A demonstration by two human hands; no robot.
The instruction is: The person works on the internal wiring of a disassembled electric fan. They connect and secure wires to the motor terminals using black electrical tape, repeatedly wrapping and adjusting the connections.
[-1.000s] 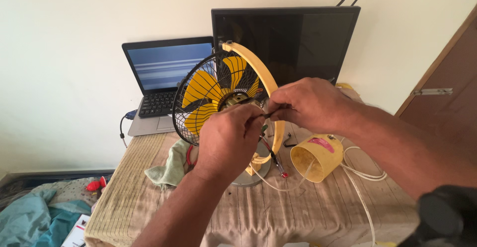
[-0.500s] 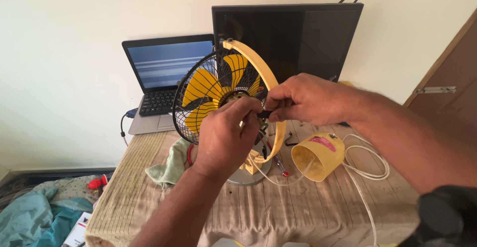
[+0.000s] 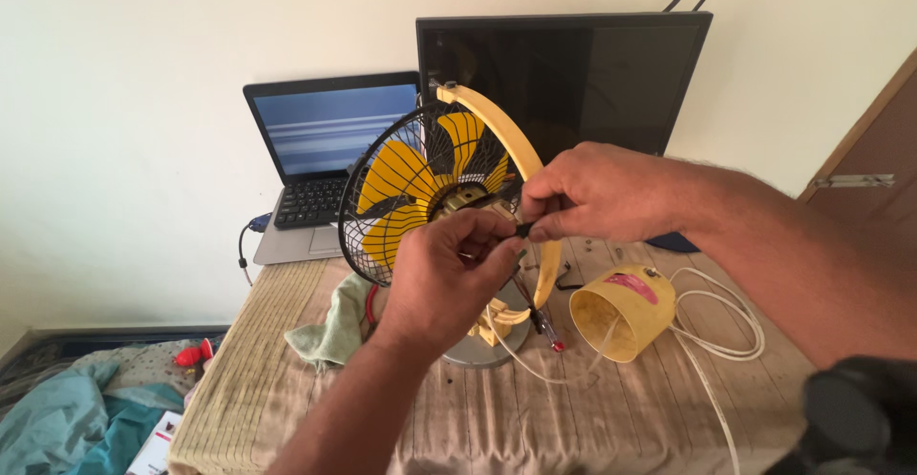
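Both hands have closed in behind the fan (image 3: 420, 198): right hand (image 3: 592, 193) pinches a dark wire (image 3: 521, 232), left hand (image 3: 449, 279), just below, grips its motor.

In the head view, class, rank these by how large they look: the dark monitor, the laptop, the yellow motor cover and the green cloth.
1. Dark monitor
2. Laptop
3. Yellow motor cover and green cloth: these look alike, and the cloth is partly hidden, so I won't rank them.
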